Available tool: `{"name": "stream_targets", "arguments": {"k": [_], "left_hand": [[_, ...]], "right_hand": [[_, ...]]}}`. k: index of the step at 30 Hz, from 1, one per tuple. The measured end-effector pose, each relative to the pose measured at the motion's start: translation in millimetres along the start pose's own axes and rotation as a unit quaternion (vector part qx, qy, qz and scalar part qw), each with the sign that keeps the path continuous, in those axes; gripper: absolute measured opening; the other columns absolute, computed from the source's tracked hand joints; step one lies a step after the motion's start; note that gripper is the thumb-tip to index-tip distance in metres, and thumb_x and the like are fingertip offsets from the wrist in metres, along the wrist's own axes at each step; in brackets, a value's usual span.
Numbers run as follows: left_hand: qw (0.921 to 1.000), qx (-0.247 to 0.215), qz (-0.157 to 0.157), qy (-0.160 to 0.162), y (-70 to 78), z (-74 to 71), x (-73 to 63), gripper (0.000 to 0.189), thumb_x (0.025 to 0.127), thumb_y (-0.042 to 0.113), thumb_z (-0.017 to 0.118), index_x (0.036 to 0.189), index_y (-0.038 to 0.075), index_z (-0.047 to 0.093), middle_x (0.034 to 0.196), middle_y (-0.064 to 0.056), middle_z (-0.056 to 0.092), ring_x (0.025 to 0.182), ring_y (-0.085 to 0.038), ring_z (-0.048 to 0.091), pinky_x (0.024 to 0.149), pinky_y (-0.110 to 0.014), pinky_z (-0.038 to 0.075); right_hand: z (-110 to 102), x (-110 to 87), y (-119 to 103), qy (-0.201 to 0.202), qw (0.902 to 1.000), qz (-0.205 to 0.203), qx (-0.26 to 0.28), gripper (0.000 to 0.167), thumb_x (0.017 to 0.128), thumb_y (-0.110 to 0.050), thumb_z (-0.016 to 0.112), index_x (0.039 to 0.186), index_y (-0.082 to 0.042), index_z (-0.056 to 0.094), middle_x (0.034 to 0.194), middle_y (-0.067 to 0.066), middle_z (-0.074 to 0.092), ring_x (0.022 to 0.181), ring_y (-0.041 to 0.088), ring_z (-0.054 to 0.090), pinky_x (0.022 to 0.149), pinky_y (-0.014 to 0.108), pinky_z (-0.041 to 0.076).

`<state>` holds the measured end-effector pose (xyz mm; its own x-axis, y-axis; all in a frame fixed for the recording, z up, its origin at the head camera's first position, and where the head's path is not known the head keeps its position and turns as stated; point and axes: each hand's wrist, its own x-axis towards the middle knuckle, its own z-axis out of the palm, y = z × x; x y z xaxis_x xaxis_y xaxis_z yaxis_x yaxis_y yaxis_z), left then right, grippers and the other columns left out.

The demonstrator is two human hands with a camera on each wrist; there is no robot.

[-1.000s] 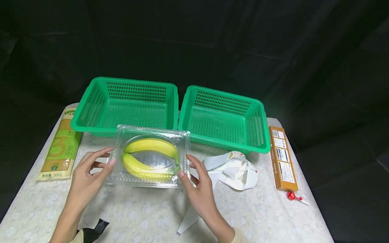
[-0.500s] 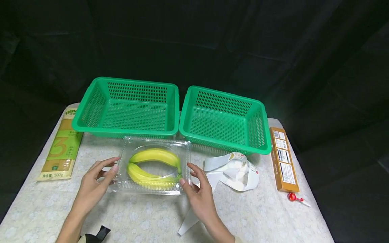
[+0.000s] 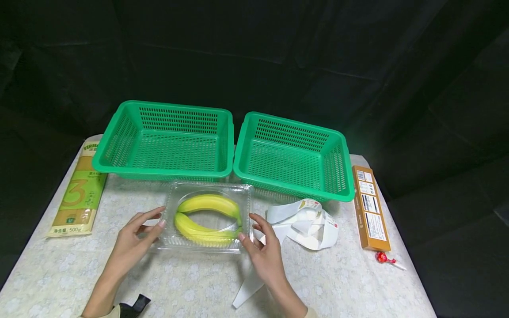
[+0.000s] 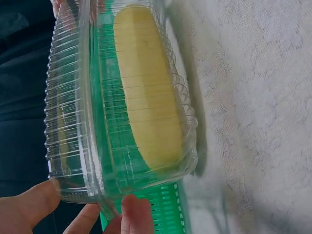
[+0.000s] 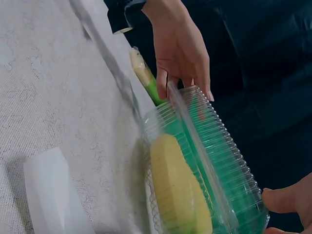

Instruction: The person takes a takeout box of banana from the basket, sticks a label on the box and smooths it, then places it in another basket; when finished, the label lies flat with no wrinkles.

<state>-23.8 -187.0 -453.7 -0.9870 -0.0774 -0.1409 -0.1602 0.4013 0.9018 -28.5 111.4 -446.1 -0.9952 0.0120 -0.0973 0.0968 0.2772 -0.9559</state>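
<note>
"How is the clear box (image 3: 199, 246) held?"

"Its ends are pinched by the left hand (image 3: 137, 240) and the right hand (image 3: 262, 251); two bananas (image 3: 207, 203) are enclosed."

"Where?"

"It is positioned just in front of the green baskets (image 3: 167, 172); whether the tabletop (image 3: 191, 282) is touched cannot be told."

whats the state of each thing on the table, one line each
Clear container: closed, gripped at opposite ends by the left hand and right hand
Bananas: two, unpeeled, inside the container
Left basket: upright, open-topped
Right basket: upright, open-topped
Green-and-tan packet: lying flat
Orange box: lying flat, closure unclear
Lollipop: wrapped in red, lying down
White strip: loosely looped
</note>
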Motion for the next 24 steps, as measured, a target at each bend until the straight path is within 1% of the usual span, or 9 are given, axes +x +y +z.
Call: {"name": "stream_targets", "arguments": {"k": [5, 8, 10, 15, 21, 24], "left_hand": [[0.9999, -0.006, -0.009, -0.004, -0.1, 3.0, 0.5, 0.050, 0.101, 0.032, 0.062, 0.147, 0.016, 0.052, 0.139, -0.013, 0.054, 0.092, 0.007, 0.058, 0.075, -0.020, 0.059], [1.0000, -0.004, -0.006, -0.002, 0.7, 5.3, 1.6, 0.050, 0.100, 0.032, 0.062, 0.147, 0.016, 0.052, 0.138, -0.013, 0.054, 0.092, 0.008, 0.059, 0.075, -0.022, 0.059], [1.0000, -0.003, -0.001, -0.001, 1.0, 6.7, 2.3, 0.050, 0.100, 0.032, 0.063, 0.147, 0.016, 0.053, 0.136, -0.012, 0.055, 0.091, 0.008, 0.059, 0.074, -0.024, 0.059], [1.0000, -0.002, 0.006, 0.002, 0.9, 9.2, 2.9, 0.049, 0.099, 0.025, 0.065, 0.146, 0.016, 0.053, 0.128, -0.013, 0.056, 0.089, 0.007, 0.060, 0.070, -0.025, 0.059], [0.9999, 0.004, 0.016, 0.001, -0.7, 10.3, 4.8, 0.050, 0.099, 0.020, 0.065, 0.147, 0.014, 0.052, 0.130, -0.014, 0.056, 0.090, 0.007, 0.060, 0.069, -0.023, 0.057], [0.9999, -0.001, 0.014, -0.003, -1.0, 9.9, 6.3, 0.051, 0.099, 0.019, 0.065, 0.148, 0.013, 0.051, 0.131, -0.015, 0.055, 0.090, 0.005, 0.061, 0.070, -0.022, 0.057]], "right_hand": [[1, 1.7, 5, 0.004, 1.0000, -0.001, -0.001, 0.053, 0.091, -0.013, 0.073, 0.141, -0.017, 0.055, 0.153, 0.008, 0.047, 0.138, 0.033, 0.045, 0.107, 0.047, 0.050], [1, 2.8, 6, 0.004, 1.0000, -0.001, -0.001, 0.052, 0.092, -0.013, 0.071, 0.141, -0.016, 0.055, 0.155, 0.012, 0.045, 0.140, 0.036, 0.044, 0.110, 0.054, 0.046], [1, 3.5, 7, 0.007, 1.0000, -0.003, 0.000, 0.052, 0.093, -0.012, 0.071, 0.142, -0.016, 0.054, 0.155, 0.013, 0.044, 0.141, 0.038, 0.043, 0.112, 0.056, 0.044], [0, 4.8, 10, 0.008, 1.0000, 0.002, -0.001, 0.052, 0.093, -0.012, 0.070, 0.142, -0.016, 0.053, 0.154, 0.013, 0.045, 0.141, 0.039, 0.043, 0.113, 0.057, 0.043], [0, 7.4, 13, 0.005, 0.9998, 0.017, 0.002, 0.052, 0.094, -0.013, 0.069, 0.143, -0.021, 0.053, 0.155, 0.011, 0.044, 0.144, 0.036, 0.041, 0.114, 0.056, 0.042], [0, 8.9, 14, 0.004, 0.9999, 0.013, 0.002, 0.051, 0.095, -0.014, 0.068, 0.143, -0.022, 0.053, 0.155, 0.010, 0.044, 0.144, 0.035, 0.041, 0.114, 0.056, 0.042]]}}
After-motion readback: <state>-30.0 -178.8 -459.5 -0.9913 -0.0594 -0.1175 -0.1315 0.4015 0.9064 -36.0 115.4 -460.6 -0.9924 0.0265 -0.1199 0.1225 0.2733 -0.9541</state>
